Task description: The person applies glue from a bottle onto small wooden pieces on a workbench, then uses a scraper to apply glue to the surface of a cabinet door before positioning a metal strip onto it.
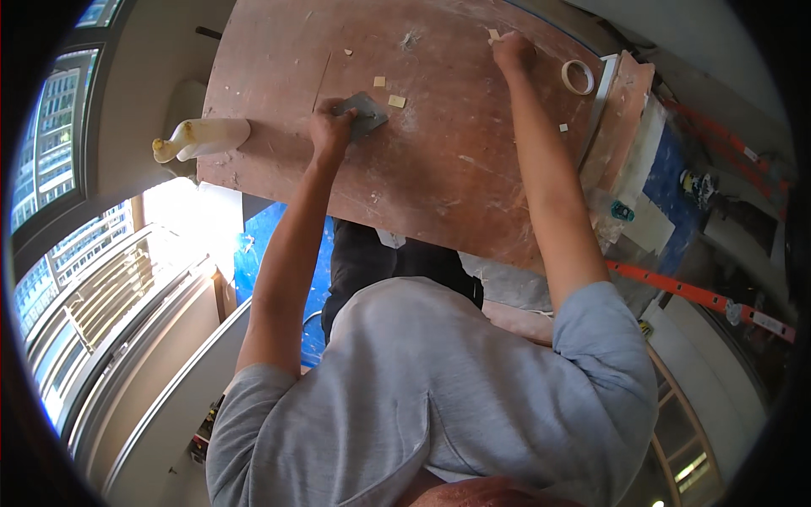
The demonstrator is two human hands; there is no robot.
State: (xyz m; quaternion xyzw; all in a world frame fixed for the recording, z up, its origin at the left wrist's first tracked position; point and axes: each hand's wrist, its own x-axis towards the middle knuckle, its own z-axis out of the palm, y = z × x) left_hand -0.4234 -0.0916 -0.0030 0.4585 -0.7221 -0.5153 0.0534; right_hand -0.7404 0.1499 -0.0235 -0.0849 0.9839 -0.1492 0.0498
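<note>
Fingers of the left hand [329, 127] clamp a grey plate [367, 120], left on the reddish board [439, 182]; the right hand [514, 53], far right, meets a pale piece [493, 35], pinch unclear to me. Two yellowish squares [397, 101] lie beside the plate; I'd judge the work partway, nothing visibly finished.

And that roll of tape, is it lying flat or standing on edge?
Lying flat: the roll of tape shows as a wide, open ring, with the brown board visible through its hole.
</note>
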